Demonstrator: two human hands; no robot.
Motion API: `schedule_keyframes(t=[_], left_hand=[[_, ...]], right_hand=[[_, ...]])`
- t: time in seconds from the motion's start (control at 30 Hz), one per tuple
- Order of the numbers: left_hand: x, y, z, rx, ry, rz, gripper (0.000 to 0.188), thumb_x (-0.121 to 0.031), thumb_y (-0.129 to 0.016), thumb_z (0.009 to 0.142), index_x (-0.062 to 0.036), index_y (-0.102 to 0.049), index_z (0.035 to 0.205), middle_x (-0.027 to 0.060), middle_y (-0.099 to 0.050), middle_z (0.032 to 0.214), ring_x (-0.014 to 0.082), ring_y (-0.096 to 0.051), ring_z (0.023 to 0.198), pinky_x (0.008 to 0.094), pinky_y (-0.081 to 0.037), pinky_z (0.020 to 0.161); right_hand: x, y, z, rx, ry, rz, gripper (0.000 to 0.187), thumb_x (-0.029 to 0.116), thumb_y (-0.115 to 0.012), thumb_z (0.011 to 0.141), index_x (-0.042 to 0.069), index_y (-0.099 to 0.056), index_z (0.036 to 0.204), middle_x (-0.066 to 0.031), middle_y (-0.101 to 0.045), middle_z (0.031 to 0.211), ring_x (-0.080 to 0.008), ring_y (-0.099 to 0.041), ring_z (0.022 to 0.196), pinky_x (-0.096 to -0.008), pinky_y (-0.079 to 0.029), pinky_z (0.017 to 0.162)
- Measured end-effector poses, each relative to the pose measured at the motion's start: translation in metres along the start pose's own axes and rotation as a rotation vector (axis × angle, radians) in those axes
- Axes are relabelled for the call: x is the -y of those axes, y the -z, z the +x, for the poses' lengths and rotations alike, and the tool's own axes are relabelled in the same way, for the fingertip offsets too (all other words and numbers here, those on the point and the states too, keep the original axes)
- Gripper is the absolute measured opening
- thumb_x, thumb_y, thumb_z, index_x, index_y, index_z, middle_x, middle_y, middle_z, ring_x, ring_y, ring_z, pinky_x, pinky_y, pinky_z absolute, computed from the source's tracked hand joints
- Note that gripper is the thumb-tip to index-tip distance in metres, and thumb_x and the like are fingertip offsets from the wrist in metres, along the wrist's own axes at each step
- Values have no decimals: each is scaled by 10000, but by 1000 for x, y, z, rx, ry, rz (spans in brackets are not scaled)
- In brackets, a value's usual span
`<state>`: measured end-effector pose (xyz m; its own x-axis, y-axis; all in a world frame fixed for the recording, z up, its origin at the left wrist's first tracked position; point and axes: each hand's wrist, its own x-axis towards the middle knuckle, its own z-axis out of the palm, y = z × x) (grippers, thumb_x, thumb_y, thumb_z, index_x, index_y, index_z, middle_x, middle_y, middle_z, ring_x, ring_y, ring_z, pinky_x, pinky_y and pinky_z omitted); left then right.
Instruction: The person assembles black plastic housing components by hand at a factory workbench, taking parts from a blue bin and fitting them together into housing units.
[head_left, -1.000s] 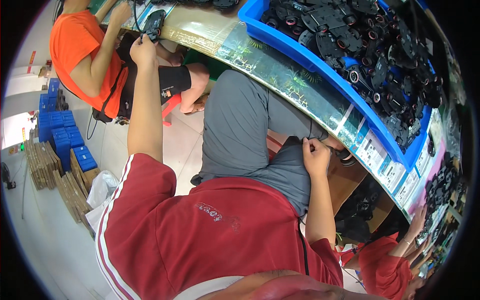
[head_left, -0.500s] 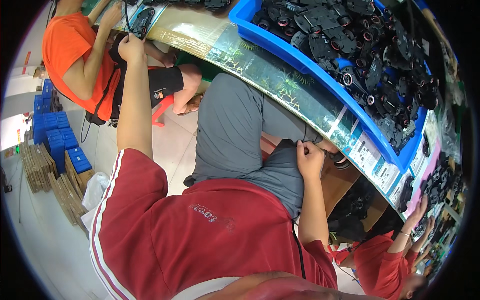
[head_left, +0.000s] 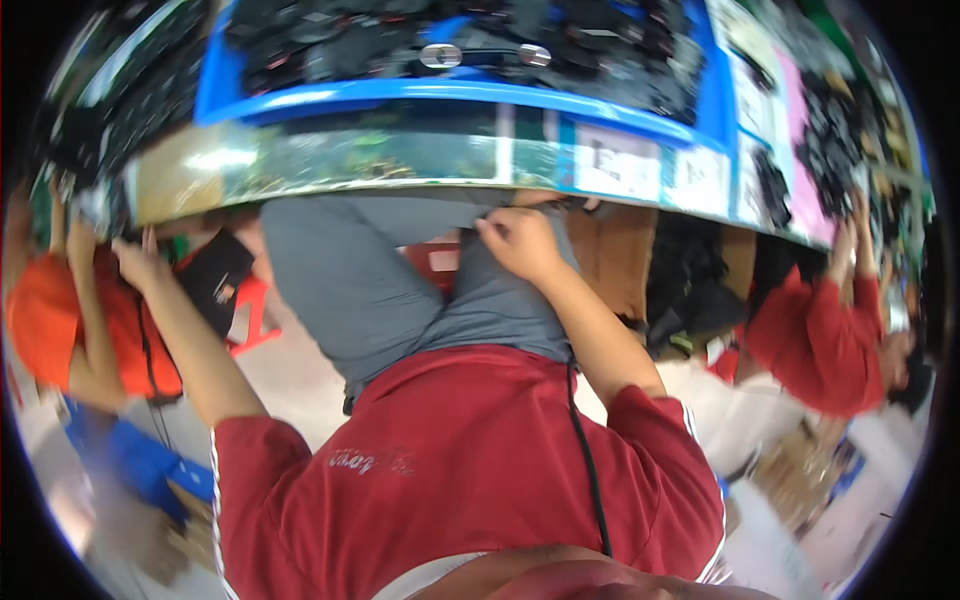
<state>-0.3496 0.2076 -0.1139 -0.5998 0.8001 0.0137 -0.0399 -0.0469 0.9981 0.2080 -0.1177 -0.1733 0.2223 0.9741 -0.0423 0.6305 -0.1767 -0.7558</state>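
Observation:
My left hand (head_left: 143, 262) is out at the left, beside a co-worker in orange. It is blurred, but its thumb and fingertips look apart, and I see nothing between them. My right hand (head_left: 522, 243) rests on the thigh of my grey trousers (head_left: 345, 275), just below the table edge. Its fingers are curled in, and what they pinch, if anything, is hidden. In front of me on the table stands a blue tray (head_left: 460, 93) heaped with black toy car bodies (head_left: 590, 45), two silver-ringed wheels (head_left: 440, 55) showing among them.
The table edge (head_left: 400, 190) runs across above my knees. Another co-worker in red (head_left: 815, 335) works at the right by a pile of black parts (head_left: 830, 140). Beneath the table are a cardboard box (head_left: 615, 260) and a dark bundle. A red stool (head_left: 255, 315) stands at left.
My view has swung left, bringing the tray to the middle. My left hand held a black toy car before; now no car shows in it. The right hand stays on my thigh.

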Motion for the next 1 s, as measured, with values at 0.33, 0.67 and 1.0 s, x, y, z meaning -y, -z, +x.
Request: schedule_keyframes(t=[0.33,0.67,1.0], left_hand=[[2,-101,-242,285,35,200,256,-160,-574,991,23,-465,1134,-3,-476,788,65,-436,643,223,-360,534],[-2,-121,-279,400,-458,480,98,-90,-623,938,-3,-588,965,-10,-538,758,74,-495,683,225,-424,656],[-1,-104,-271,436,-445,452,136,-120,-611,943,16,-612,935,11,-583,787,83,-516,698,237,-441,671]], right_hand=[[37,132,-34,-309,204,281,95,66,-708,840,3,-654,793,-102,-679,781,-191,-656,703,-303,-516,652],[75,266,100,-457,2,-752,325,272,-712,855,11,-706,1048,-150,-707,989,-281,-654,906,-372,-523,807],[53,261,138,-454,-220,-862,319,264,-654,818,-50,-708,834,-276,-690,878,-438,-677,839,-494,-551,804]])
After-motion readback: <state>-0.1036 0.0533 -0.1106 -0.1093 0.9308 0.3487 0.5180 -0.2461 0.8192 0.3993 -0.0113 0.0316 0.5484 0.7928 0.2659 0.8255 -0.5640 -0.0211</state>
